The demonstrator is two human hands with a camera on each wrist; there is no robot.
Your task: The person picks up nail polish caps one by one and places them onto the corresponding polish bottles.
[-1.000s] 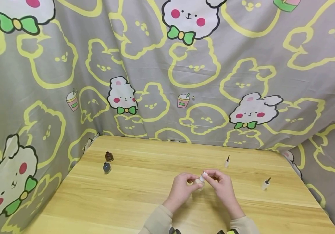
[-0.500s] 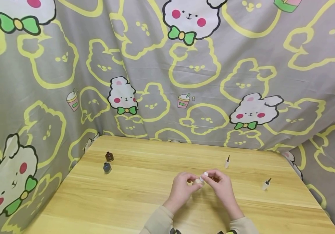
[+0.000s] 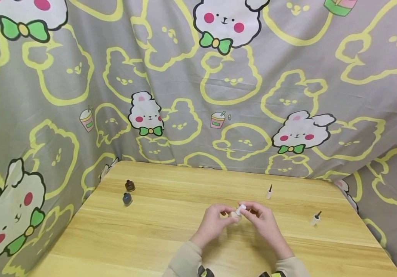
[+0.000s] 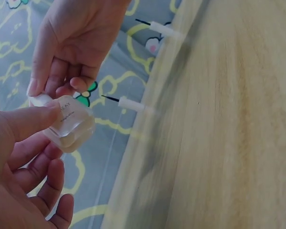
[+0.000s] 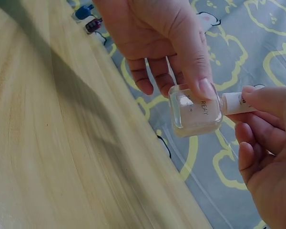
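Note:
A clear, squarish nail polish bottle [image 5: 193,114] with dark lettering is held up above the table, tilted. My left hand [image 3: 214,221] grips its glass body, thumb across the lettered face. Thumb and fingers of my right hand [image 3: 262,221] pinch the white cap [image 5: 238,103] at the bottle's neck. Cap and bottle are in line; whether the thread is engaged cannot be told. In the left wrist view, the bottle [image 4: 72,126] lies between both hands, its cap mostly covered by fingers.
Two capless polish bottles, one dark brown [image 3: 130,186] and one blue [image 3: 127,199], stand at the table's left. Toward the right, a white brush cap [image 3: 269,193] and another white brush cap [image 3: 315,220] stand with brushes up. A patterned curtain [image 3: 184,77] surrounds the wooden table [image 3: 143,238].
The right fingers have shifted on the white cap, and the cap's tilt has changed slightly back and forth. The left hand keeps its grip on the bottle; the other things have stayed put.

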